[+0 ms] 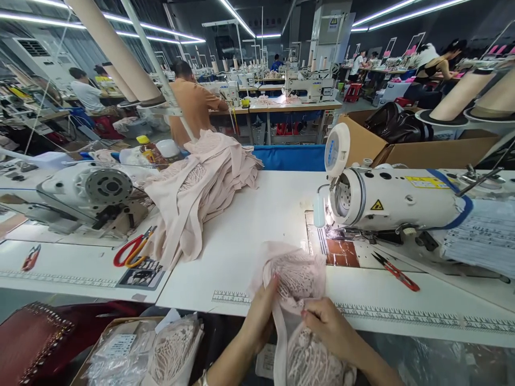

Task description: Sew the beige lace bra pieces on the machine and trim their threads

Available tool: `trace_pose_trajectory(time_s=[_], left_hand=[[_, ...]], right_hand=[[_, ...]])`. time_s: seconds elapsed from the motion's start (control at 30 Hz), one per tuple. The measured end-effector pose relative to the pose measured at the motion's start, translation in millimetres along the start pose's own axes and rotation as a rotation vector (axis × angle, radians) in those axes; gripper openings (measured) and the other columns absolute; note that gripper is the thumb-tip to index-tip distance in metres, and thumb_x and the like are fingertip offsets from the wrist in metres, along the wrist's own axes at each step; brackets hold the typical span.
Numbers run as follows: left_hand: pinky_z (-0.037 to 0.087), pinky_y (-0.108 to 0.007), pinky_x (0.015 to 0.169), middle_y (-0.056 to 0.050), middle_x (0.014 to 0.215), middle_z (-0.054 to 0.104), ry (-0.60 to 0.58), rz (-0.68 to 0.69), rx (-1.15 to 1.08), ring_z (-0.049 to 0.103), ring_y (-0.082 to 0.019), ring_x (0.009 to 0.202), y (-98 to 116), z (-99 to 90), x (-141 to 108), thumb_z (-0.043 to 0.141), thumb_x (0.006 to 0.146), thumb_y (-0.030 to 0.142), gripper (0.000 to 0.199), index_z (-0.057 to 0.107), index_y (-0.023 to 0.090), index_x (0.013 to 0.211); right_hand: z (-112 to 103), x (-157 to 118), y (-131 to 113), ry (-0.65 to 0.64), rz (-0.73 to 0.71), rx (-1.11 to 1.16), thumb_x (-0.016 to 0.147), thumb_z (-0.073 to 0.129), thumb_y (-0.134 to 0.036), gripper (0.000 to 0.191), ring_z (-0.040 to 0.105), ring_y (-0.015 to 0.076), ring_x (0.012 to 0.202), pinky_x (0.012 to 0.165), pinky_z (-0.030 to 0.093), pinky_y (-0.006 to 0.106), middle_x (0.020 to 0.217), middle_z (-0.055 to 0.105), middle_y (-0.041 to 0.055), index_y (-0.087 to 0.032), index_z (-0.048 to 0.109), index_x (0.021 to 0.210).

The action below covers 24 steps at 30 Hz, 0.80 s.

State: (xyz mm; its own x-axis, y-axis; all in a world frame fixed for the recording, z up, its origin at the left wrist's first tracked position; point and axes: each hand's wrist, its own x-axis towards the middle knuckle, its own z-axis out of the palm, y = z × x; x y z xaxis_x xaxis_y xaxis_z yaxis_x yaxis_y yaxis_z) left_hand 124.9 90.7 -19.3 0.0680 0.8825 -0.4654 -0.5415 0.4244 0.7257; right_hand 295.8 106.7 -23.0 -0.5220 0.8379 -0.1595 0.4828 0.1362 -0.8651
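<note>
Apparently, the pale pink lace garment [300, 276] was only partway handled: it lay between and under the hands, short of the needle of the sewing machine [386, 198] ahead to their right. Beyond them to the left was a pile of similar pieces [213, 177]; which were finished, I could not tell. The left hand [261, 305] and right hand [325, 321] were apart, each pinching the garment. Its long axis ran away from the person, the far end on the surface [241, 225], the near end hanging below the hands.
</note>
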Motion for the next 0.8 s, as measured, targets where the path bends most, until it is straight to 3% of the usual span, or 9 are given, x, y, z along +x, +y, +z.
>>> trace_pose_trajectory(time_s=[0.1,0.2,0.27,0.37,0.43,0.57,0.63,0.7,0.8], left_hand=[[0.051,-0.033,0.076,-0.006,0.072,0.068,0.165,0.151,0.285,0.065,-0.025,0.08,0.8,7.5,9.1,0.071,0.072,0.079,0.063,0.065,0.016,0.075],[0.04,-0.028,0.055,0.0,0.053,0.051,0.159,0.273,0.489,0.051,-0.017,0.058,4.1,13.4,12.6,0.063,0.072,0.084,0.068,0.049,0.019,0.055],[0.039,-0.027,0.053,-0.001,0.054,0.053,0.137,0.315,0.541,0.05,-0.016,0.057,17.1,15.4,18.9,0.067,0.072,0.08,0.065,0.051,0.018,0.055],[0.048,-0.028,0.058,-0.005,0.071,0.067,0.02,0.311,0.532,0.06,-0.02,0.066,54.1,14.3,42.7,0.074,0.073,0.064,0.051,0.067,0.014,0.075],[0.054,-0.03,0.065,-0.006,0.084,0.072,-0.053,0.361,0.54,0.066,-0.023,0.075,83.5,9.0,65.9,0.077,0.072,0.053,0.049,0.068,0.015,0.102],[0.056,-0.033,0.061,-0.008,0.088,0.07,0.149,0.441,0.798,0.065,-0.02,0.065,126.7,-15.2,105.0,0.069,0.08,0.037,0.04,0.059,0.013,0.11],[0.057,-0.037,0.067,-0.013,0.101,0.067,0.273,0.502,0.86,0.066,-0.021,0.07,132.1,-28.3,111.4,0.066,0.082,0.026,0.036,0.055,0.012,0.114],[0.055,-0.044,0.084,-0.017,0.118,0.062,0.337,0.603,0.927,0.066,-0.024,0.091,124.9,-34.7,108.9,0.061,0.083,0.017,0.04,0.051,0.012,0.121],[0.048,-0.048,0.102,-0.014,0.12,0.063,0.219,0.714,1.031,0.061,-0.028,0.111,96.9,-26.2,97.7,0.057,0.087,0.015,0.027,0.059,0.017,0.114]], right_hand=[[10.6,-1.0,-1.7,0.141,-0.004,-0.292,0.088,0.044,-0.025,0.031,0.044,0.0134,0.053,0.055,0.03,0.027,0.054,0.046,-0.0019,-0.023,0.037,0.058],[15.4,1.7,-3.9,0.245,0.032,-0.38,0.086,0.045,-0.017,0.024,0.056,0.0178,0.06,0.06,0.033,0.029,0.065,0.064,0.0055,-0.021,0.054,0.065],[11.8,3.8,-6.3,0.247,0.031,-0.392,0.09,0.046,-0.018,0.026,0.059,0.0184,0.062,0.06,0.034,0.029,0.066,0.067,0.006,-0.021,0.059,0.067],[0.3,5.4,-10.4,0.215,0.026,-0.378,0.099,0.044,-0.028,0.037,0.061,0.0158,0.058,0.058,0.035,0.026,0.061,0.066,0.002,-0.021,0.06,0.065],[-7.5,5.0,-11.2,0.218,0.049,-0.377,0.101,0.043,-0.031,0.038,0.061,0.015,0.057,0.057,0.034,0.026,0.061,0.066,0.0004,-0.021,0.06,0.068],[-16.6,0.6,-2.9,0.287,0.131,-0.433,0.098,0.046,-0.029,0.027,0.061,0.0193,0.061,0.055,0.028,0.027,0.065,0.066,0.0027,-0.022,0.057,0.074],[-17.3,-1.3,5.0,0.311,0.152,-0.487,0.098,0.042,-0.028,0.028,0.061,0.0202,0.062,0.055,0.025,0.028,0.067,0.066,0.0038,-0.023,0.053,0.073],[-16.6,-1.2,11.6,0.312,0.158,-0.546,0.099,0.036,-0.028,0.029,0.06,0.0203,0.06,0.054,0.025,0.028,0.068,0.068,0.0041,-0.024,0.053,0.076],[-19.1,0.8,9.6,0.255,0.148,-0.558,0.097,0.032,-0.027,0.028,0.059,0.021,0.057,0.053,0.025,0.029,0.066,0.068,0.0045,-0.025,0.055,0.082]])
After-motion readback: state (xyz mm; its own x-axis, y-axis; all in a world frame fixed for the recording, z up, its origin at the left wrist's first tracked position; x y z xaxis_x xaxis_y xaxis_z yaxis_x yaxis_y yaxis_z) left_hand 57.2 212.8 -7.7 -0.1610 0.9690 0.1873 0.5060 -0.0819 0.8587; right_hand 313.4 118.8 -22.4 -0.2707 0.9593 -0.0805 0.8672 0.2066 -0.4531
